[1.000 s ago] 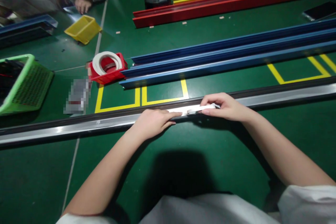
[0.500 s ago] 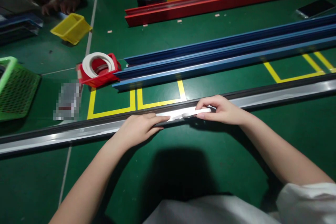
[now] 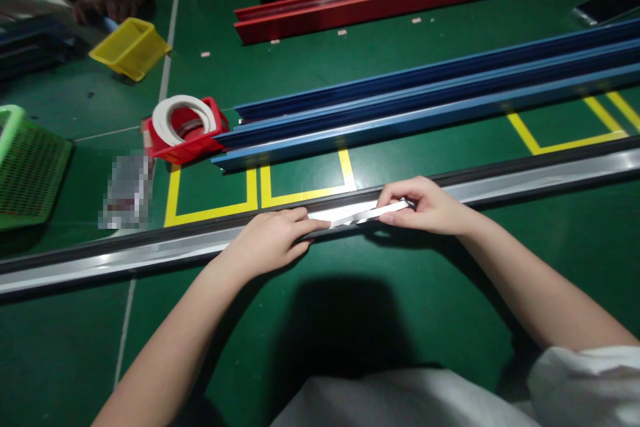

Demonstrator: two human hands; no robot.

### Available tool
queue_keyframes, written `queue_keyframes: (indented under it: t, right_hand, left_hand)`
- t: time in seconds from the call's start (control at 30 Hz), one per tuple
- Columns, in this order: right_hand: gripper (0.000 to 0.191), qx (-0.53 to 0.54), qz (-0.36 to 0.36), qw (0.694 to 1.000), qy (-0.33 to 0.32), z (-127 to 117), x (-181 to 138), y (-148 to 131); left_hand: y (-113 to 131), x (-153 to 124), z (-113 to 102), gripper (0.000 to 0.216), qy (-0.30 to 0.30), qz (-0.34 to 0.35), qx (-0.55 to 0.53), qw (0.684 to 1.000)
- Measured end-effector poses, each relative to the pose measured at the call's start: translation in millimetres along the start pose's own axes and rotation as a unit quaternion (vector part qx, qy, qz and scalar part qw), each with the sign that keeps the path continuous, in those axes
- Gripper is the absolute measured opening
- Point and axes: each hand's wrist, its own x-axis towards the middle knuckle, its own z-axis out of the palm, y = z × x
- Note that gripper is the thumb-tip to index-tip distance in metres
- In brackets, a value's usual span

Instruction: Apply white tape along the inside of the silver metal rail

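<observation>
A long metal rail (image 3: 165,249) with a silvery channel and dark edges lies across the green table. My left hand (image 3: 273,237) straddles it, thumb along the near side, index finger stretched onto a narrow white strip (image 3: 353,217). Between my hands the strip looks slightly twisted and lifts toward the right. Its right end is pinched between the thumb and fingers of my right hand (image 3: 425,207), just above the rail. Whether the strip sticks to the channel under my left fingers is hidden.
White rolls (image 3: 163,121) sit in a red bin (image 3: 187,152), beside blue rails (image 3: 400,107). Farther back are red rails (image 3: 425,3), a yellow bin (image 3: 133,50) and a phone (image 3: 607,5). A green basket (image 3: 35,173) stands left. Another person's hands (image 3: 107,8) are at upper left.
Both hands have shifted slightly right along the rail. The pinched end of the strip sits a little higher, and the stretch between my hands shows more clearly.
</observation>
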Motion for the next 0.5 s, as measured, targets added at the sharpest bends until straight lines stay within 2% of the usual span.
queue_keyframes:
  t: [0.5]
  right_hand:
    - [0.022,-0.032,-0.001,0.999,0.011,0.7,-0.3,-0.8]
  left_hand:
    - [5.0,6.7,-3.8,0.049,-0.004,0.020,0.013,1.000]
